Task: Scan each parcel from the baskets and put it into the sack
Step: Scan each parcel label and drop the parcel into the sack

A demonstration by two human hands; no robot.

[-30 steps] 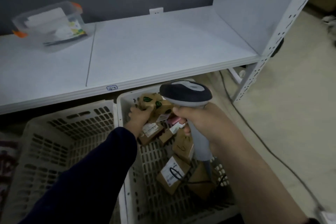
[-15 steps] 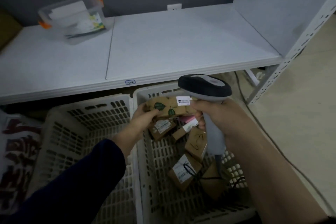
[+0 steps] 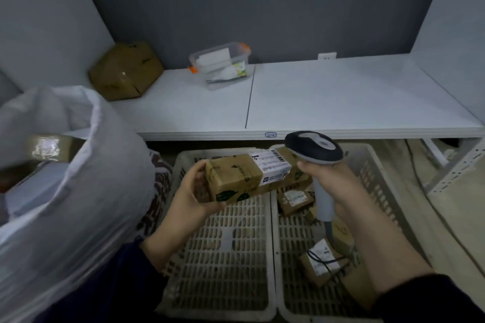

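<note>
My left hand (image 3: 193,193) curls round the end of a brown parcel (image 3: 233,181), its label (image 3: 271,165) facing up, above the left basket (image 3: 223,257). My right hand (image 3: 338,186) grips a scanner (image 3: 313,148), its head just beside the label at 3 o'clock. More parcels (image 3: 295,198) lie in the right basket (image 3: 378,173). The open sack (image 3: 65,204) stands at 9 o'clock.

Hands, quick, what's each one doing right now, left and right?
Left hand: closed around the end of a brown parcel, held over the baskets.
Right hand: closed around the handle of the scanner.
</note>
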